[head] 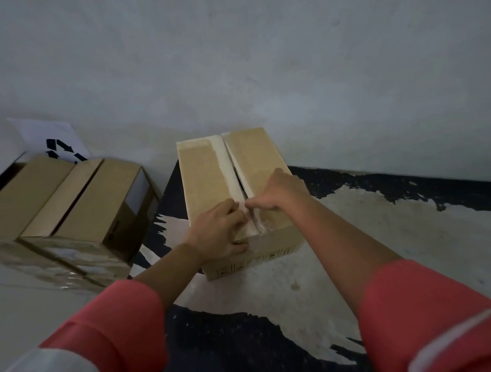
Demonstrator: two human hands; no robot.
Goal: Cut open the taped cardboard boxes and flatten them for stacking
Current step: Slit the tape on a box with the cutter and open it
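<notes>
Box (208,181): sitting on the floor (393,236), dead centre.
Left grip (218,231): we are curling it round the box's near edge, at 6 o'clock.
Right grip (278,190): we are pinching the tape (224,164) at the seam.
Second box (72,197): sitting at 9 o'clock.

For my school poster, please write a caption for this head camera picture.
Left hand and right hand pick at the pale tape strip atop a brown rectangular cardboard box.

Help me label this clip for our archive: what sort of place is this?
Probably a bare storeroom or recycling corner: taped cardboard boxes on a worn, peeling floor, a plain grey wall, and a recycling-symbol sheet against it.
</notes>
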